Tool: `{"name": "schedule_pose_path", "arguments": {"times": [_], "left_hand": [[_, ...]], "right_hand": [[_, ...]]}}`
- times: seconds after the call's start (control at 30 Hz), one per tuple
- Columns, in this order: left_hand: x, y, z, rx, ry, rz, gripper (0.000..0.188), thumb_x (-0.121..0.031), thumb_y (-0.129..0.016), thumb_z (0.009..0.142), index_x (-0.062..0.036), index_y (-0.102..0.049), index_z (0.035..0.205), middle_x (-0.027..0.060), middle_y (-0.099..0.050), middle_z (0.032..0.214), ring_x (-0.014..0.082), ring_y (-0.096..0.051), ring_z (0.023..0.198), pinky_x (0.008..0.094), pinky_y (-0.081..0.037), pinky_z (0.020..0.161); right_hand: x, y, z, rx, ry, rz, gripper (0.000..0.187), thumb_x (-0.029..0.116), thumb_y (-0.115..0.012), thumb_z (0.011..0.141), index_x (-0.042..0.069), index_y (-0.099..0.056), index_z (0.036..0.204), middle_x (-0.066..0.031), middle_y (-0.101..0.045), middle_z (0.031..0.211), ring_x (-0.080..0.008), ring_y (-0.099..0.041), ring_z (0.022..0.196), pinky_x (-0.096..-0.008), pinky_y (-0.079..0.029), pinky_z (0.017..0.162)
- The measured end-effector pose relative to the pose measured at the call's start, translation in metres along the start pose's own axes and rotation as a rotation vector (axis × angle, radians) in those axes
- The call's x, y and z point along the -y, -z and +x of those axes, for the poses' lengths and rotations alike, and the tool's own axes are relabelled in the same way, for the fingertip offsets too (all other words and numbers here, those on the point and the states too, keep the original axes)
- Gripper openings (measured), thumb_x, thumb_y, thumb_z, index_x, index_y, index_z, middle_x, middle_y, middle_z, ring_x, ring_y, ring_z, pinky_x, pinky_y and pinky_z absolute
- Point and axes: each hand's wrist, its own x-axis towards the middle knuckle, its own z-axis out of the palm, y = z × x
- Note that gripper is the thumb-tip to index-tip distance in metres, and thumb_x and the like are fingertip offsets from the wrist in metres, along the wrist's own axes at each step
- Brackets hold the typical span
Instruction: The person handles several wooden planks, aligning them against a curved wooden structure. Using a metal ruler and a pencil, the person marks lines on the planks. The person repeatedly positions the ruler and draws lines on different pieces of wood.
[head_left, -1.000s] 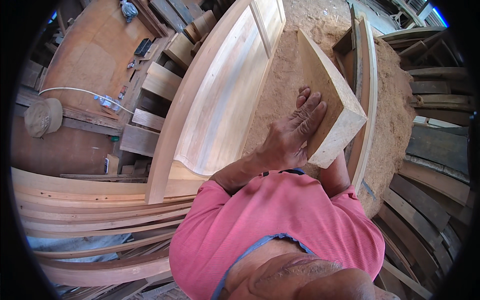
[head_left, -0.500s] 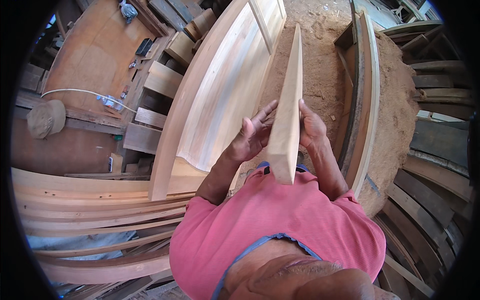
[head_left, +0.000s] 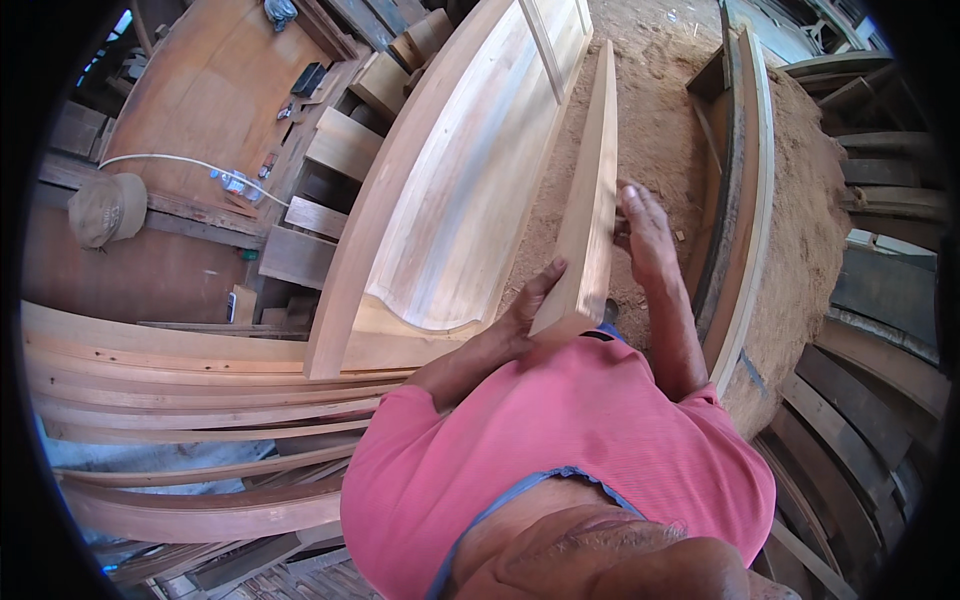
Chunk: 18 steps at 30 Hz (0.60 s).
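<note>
A long, pale wooden plank [head_left: 585, 215] stretches away from my body, its near end close to my pink shirt and its far end narrow in the view. My left hand [head_left: 533, 303] is closed on the plank's left side near that end, with the thumb showing against the wood and the other fingers mostly hidden. Along the right side is my right hand [head_left: 648, 235], its fingers loosely bent and apart, close to the plank's edge. Whether those fingertips touch the wood is hard to make out.
A large panelled wooden piece [head_left: 440, 230] lies to the left. On the right stands a long board on edge [head_left: 745, 220] over sawdust-covered ground [head_left: 800, 200]. Stacked curved timber [head_left: 200, 400] is at lower left; a cap [head_left: 107, 210] rests near a brown board [head_left: 200, 90].
The plank's near end has dropped toward my waist. My left hand has shifted down and gripped its side; my right hand has moved up and right, its fingers now bent.
</note>
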Motion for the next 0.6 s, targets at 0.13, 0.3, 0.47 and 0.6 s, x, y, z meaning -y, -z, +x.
{"name": "schedule_pose_path", "arguments": {"times": [0.13,0.3,0.47,0.6], "left_hand": [[-0.005,-0.05,0.063,0.408,0.017,-0.27,0.07,-0.059,-0.066,0.103,-0.0037,-0.056,0.143,0.0116,-0.073,0.108,0.023,-0.075,0.098,0.0394,-0.066,0.083],[-0.011,-0.118,0.1,0.439,-0.159,-0.161,0.066,-0.063,-0.054,0.107,-0.012,-0.055,0.148,0.0074,-0.072,0.124,0.0235,-0.072,0.11,0.0435,-0.061,0.097],[-0.01,-0.145,0.102,0.365,-0.17,-0.051,0.072,-0.064,-0.051,0.108,-0.0119,-0.046,0.158,0.0084,-0.062,0.145,0.023,-0.061,0.132,0.0426,-0.05,0.114],[-0.009,-0.151,0.103,0.362,-0.16,-0.058,0.072,-0.064,-0.05,0.108,-0.011,-0.046,0.157,0.008,-0.062,0.144,0.0222,-0.061,0.131,0.0418,-0.049,0.114]], "right_hand": [[0.061,-0.004,-0.025,0.015,0.335,0.118,0.07,0.044,-0.054,0.112,-0.006,-0.038,0.159,-0.023,-0.059,0.148,-0.0285,-0.063,0.128,-0.0422,-0.052,0.108],[0.089,-0.014,-0.07,0.064,0.879,-0.328,0.108,0.055,-0.073,0.097,-0.013,-0.022,0.165,-0.0322,-0.036,0.167,-0.0409,-0.041,0.155,-0.0511,-0.034,0.126],[0.091,-0.018,-0.065,-0.196,1.003,-0.65,0.099,0.047,-0.072,0.098,-0.016,-0.029,0.16,-0.0328,-0.029,0.17,-0.0444,-0.03,0.16,-0.0507,-0.027,0.129],[0.096,-0.013,-0.063,-0.19,1.086,-0.75,0.093,0.034,-0.074,0.1,-0.02,-0.026,0.159,-0.0409,-0.03,0.166,-0.0526,-0.04,0.152,-0.0549,-0.035,0.124]]}}
